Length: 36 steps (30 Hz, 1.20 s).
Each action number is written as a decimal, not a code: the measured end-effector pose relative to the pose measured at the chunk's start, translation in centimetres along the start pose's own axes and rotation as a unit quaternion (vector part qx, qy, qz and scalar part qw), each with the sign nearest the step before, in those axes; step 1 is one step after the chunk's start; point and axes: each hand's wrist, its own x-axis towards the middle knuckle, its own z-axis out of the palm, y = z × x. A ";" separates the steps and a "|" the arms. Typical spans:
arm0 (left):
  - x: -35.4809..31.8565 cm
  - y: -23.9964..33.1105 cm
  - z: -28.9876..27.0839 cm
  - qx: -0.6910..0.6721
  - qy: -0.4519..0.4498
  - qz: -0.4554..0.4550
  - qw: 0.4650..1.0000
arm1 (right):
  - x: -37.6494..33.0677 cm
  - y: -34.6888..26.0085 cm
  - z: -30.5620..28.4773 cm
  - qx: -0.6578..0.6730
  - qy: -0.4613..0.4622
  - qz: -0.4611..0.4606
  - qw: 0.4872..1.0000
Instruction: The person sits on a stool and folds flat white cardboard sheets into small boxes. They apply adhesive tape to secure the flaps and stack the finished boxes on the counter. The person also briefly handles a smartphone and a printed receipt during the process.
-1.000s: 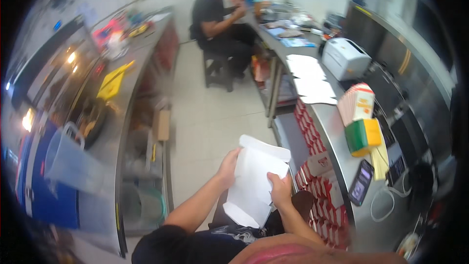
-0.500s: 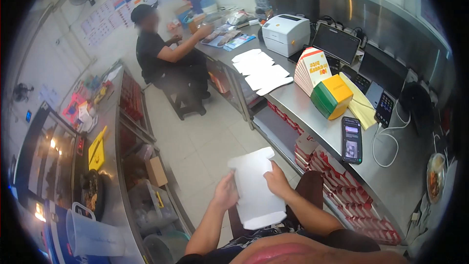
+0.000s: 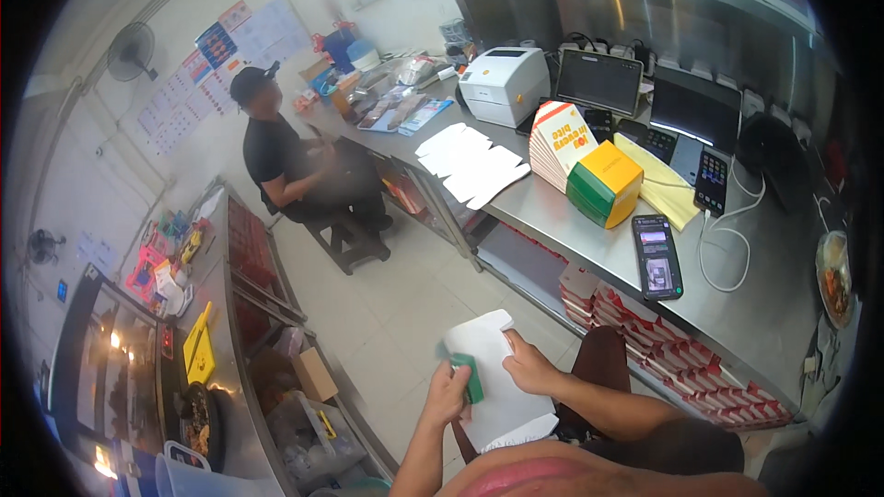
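A white flat carton blank [image 3: 506, 379] with a notched edge lies over my lap, its plain side up. Along its left side shows a green part [image 3: 472, 379], apparently the printed outside of a flap folded inward; its edge is blurred. My left hand [image 3: 447, 392] is closed on that side, with the fingers beside the green part. At the upper right edge my right hand [image 3: 531, 364] grips the blank, thumb on top and the other fingers hidden underneath.
On the steel counter at right stand more white blanks [image 3: 470, 166], a white label printer [image 3: 504, 86], a yellow-green box [image 3: 605, 184], fanned cartons [image 3: 560, 143] and a phone [image 3: 657, 256]. Red-white cartons [image 3: 663, 354] fill the shelf below. A co-worker [image 3: 295, 156] sits on a stool further off.
Green now shows at the blank's left side, where only white showed before. My left hand has shifted onto it. The view has turned slightly, and the co-worker's arms have come down off the counter.
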 end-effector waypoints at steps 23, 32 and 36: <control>0.5 -2.4 4.0 0.185 0.035 0.018 0.982 | 7.2 -4.9 -6.7 -0.371 -0.387 0.047 0.843; -1.1 -2.1 0.5 -0.115 0.193 -0.107 0.969 | 5.9 -1.0 2.5 -0.441 -0.173 -0.177 0.863; -2.3 -3.1 -0.2 -0.065 0.181 -0.127 0.973 | 3.1 0.5 4.5 -0.316 -0.047 -0.242 0.916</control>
